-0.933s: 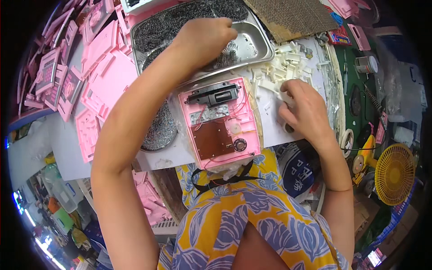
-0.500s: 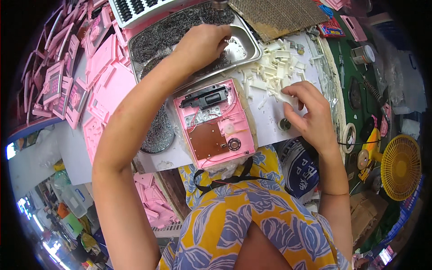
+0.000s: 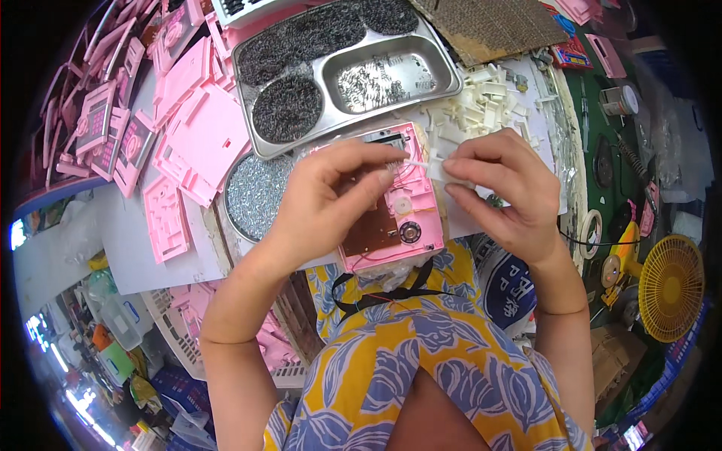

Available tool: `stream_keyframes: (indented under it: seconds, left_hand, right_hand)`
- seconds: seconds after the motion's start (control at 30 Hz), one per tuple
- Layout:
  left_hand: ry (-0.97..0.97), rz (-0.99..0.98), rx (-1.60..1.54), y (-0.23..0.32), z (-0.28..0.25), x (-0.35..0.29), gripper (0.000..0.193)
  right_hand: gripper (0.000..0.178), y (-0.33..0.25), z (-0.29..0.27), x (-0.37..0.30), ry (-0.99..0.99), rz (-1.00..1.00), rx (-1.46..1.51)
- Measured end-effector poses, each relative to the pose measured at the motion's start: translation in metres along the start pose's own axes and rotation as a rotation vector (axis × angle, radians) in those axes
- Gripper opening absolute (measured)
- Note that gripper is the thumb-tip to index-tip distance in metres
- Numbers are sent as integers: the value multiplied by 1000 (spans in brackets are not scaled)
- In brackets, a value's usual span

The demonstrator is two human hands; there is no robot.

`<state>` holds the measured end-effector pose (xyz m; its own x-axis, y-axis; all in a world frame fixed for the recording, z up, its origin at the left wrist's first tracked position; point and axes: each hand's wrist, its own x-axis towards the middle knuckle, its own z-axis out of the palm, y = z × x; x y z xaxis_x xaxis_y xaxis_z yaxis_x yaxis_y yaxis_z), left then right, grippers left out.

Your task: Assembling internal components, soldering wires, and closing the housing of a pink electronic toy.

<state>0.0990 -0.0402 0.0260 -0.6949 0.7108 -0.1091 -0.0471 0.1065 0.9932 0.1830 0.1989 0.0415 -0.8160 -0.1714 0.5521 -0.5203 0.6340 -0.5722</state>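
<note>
My right hand (image 3: 511,188) pinches a small white plastic piece (image 3: 438,167) with a thin peg pointing left. From the left, my left hand (image 3: 327,195) meets the peg's tip with thumb and forefinger closed together; whatever is between them is too small to make out. Beneath both hands lies an open pink plastic housing (image 3: 423,203), with red wires, a brown board (image 3: 370,234) and a round black part (image 3: 410,232). My left hand covers part of its upper left. Similar white pieces (image 3: 489,98) are heaped beyond my right hand.
A metal compartment tray (image 3: 331,107) holds small dark spring-like parts. Next to it stands a round dish of small silvery parts (image 3: 256,195). Pink panels (image 3: 207,135) pile up at left. Cardboard (image 3: 492,30) lies at the back; a yellow fan (image 3: 671,286) stands at right.
My left hand has come back from the metal tray to above the pink housing. My right hand has moved left from the heap with a white piece, and the hands now meet.
</note>
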Motion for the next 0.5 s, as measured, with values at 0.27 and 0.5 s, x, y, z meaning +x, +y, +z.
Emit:
stream_keyframes:
  seconds: [0.27,0.5]
  left_hand:
    - [-206,-417,-262,-1,10,-22,27]
    - [32,347,749,-33,24,-20,21]
  right_hand:
    - [29,-10,2,-9,-247,-155,62]
    - [25,23,-3,-49,-18,423,525]
